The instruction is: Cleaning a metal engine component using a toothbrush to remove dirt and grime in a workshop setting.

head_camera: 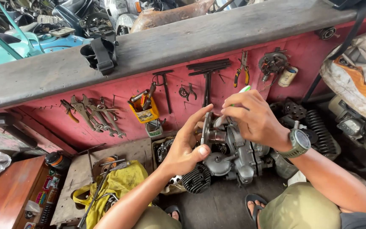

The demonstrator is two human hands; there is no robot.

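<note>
Head view shows our left hand [186, 146] cupped open against the round metal end of a grey engine block [229, 154], which sits on the floor between our knees, below the red tool wall [119, 99]. Our right hand [253, 118] pinches a thin green-tipped tool [239, 94] over it. We judge the tool could slip off the greasy, ribbed cast metal if pressed askew.
</note>
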